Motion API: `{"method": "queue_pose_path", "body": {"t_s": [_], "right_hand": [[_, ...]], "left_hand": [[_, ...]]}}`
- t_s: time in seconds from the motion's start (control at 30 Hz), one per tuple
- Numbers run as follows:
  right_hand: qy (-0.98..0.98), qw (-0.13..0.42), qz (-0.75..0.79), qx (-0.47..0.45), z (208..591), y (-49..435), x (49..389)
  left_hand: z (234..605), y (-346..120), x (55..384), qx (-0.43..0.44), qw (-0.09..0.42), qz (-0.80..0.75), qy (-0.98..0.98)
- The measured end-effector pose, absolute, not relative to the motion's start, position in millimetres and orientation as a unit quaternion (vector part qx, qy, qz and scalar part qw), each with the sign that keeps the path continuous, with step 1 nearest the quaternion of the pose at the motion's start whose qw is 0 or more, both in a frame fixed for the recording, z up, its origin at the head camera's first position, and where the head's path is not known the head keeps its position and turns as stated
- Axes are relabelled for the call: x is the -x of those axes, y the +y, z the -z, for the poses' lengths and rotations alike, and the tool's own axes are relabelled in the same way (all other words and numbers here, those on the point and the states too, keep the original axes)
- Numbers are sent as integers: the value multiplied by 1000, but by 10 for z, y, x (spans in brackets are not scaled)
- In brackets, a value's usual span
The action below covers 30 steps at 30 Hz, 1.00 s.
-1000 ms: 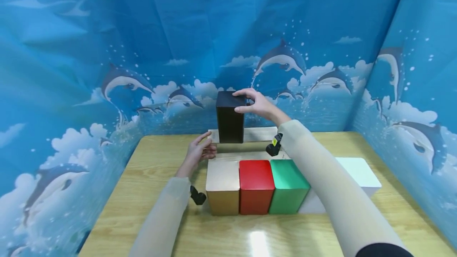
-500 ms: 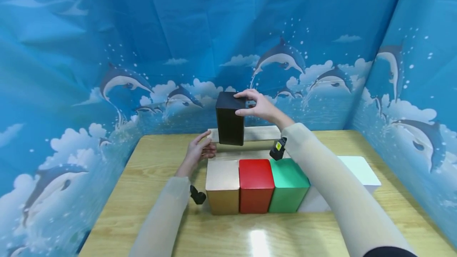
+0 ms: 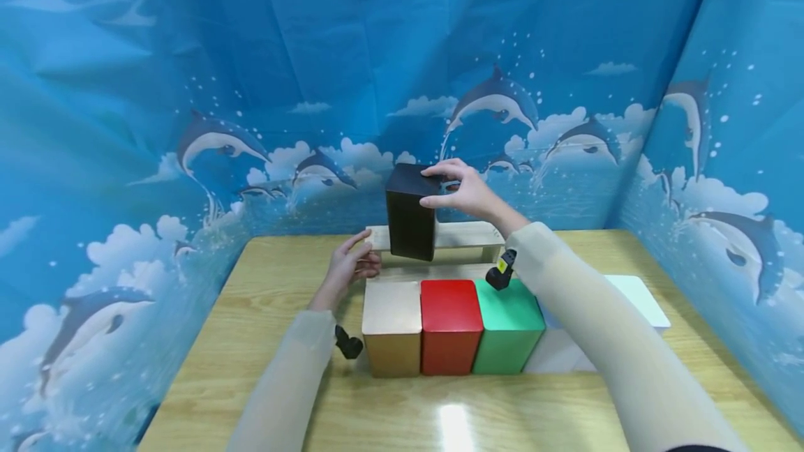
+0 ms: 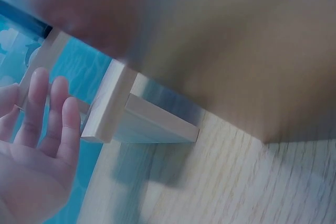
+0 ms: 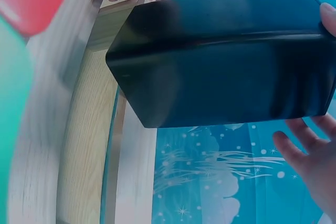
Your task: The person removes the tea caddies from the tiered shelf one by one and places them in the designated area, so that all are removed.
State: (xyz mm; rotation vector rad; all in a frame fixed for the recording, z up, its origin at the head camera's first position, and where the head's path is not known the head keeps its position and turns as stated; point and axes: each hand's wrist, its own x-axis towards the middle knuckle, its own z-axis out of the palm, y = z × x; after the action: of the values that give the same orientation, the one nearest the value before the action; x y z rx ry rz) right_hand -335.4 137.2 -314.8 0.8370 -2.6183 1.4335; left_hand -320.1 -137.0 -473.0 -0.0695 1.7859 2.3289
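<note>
In the head view, my right hand [image 3: 465,190] grips a tall black box [image 3: 411,222] near its top, thumb at the front and fingers along the top and back. The box leans slightly, its lower end overlapping the upper shelf of a pale wooden two-tier rack [image 3: 467,234]. The right wrist view shows the black box [image 5: 226,77] from the side, its lower end by the wooden boards. At the rack's left end, my left hand [image 3: 352,264] pinches the upper board between thumb and forefinger; its other fingers [image 4: 58,116] hang loose in the left wrist view.
Before the rack, a gold box [image 3: 392,330], a red box [image 3: 452,326] and a green box [image 3: 509,326] stand side by side. White boxes [image 3: 637,298] continue the row, partly behind my right sleeve. A blue dolphin-print backdrop [image 3: 352,54] encloses the wooden table [image 3: 251,340].
The black box has shifted a little right and slightly down with my right hand, and leans more. My left hand stays at the rack's end.
</note>
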Motion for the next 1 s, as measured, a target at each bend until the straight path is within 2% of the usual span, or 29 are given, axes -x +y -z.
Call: {"method": "queue_pose_path", "body": {"t_s": [1.0], "right_hand": [[-843,58,-477,-243,3093,1715,3057]], "left_hand": [[4767,-1372,3224,24,96,-784,612]]}}
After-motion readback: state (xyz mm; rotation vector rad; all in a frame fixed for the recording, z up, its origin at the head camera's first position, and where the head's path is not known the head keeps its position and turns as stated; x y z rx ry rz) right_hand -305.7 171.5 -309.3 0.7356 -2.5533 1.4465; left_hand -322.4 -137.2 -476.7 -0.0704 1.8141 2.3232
